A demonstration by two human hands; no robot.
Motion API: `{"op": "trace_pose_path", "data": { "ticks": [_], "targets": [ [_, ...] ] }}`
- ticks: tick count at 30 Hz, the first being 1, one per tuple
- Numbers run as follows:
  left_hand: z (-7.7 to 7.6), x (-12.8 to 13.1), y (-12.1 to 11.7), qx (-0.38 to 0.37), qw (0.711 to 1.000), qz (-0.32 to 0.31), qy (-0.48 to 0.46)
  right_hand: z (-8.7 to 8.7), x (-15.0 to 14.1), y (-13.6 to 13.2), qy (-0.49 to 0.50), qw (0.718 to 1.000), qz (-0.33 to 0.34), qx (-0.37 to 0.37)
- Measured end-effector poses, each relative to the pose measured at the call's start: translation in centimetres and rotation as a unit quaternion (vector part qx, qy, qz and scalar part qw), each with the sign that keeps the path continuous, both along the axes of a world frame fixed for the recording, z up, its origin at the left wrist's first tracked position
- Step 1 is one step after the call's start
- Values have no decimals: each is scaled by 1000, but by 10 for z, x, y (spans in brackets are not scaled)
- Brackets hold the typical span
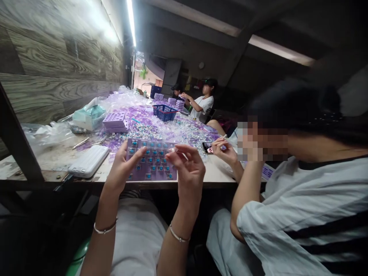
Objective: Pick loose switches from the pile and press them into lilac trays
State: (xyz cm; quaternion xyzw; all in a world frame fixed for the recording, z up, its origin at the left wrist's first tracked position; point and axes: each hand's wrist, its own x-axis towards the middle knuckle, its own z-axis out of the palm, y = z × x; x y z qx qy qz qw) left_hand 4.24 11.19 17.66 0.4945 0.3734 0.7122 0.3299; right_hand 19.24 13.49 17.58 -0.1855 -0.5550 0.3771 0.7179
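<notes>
A purple tray (pixel 140 177) studded with several blue-centred clear switch-like parts is tilted up over the table edge. My left hand (pixel 122 165) grips its left side, thumb across the front face and fingers behind. At the tray's upper right, my right hand (pixel 188 165) pinches a small clear piece (pixel 171 150) between thumb and fingertips. What kind of piece it is cannot be made out. Part of the tray's right edge is hidden behind the right hand.
Loose small parts and purple strips (pixel 143 130) cover the table. Left stand a white power bank (pixel 88 161), stacked purple trays (pixel 115 122) and a tissue pack (pixel 89 115). Beyond is a blue basket (pixel 164 112). A co-worker (pixel 304 199) sits close right, near a phone (pixel 207 148).
</notes>
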Motion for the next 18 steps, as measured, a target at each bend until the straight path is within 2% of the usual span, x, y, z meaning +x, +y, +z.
{"op": "trace_pose_path", "data": {
  "ticks": [3,10,13,16,18],
  "targets": [
    [1,-2,-15,-16,999,-23,24,4,-12,-15,-48,997,55,18],
    [8,1,-47,-5,999,-13,32,5,-18,-36,-70,993,14,94],
    [8,2,-48,10,1000,8,19,7,-15,-40,-95,983,-45,148],
    [8,2,-46,26,999,19,0,10,-11,-40,-178,943,-149,239],
    [8,1,-46,33,999,15,-10,11,-10,-39,-228,915,-205,260]
  ]
}}
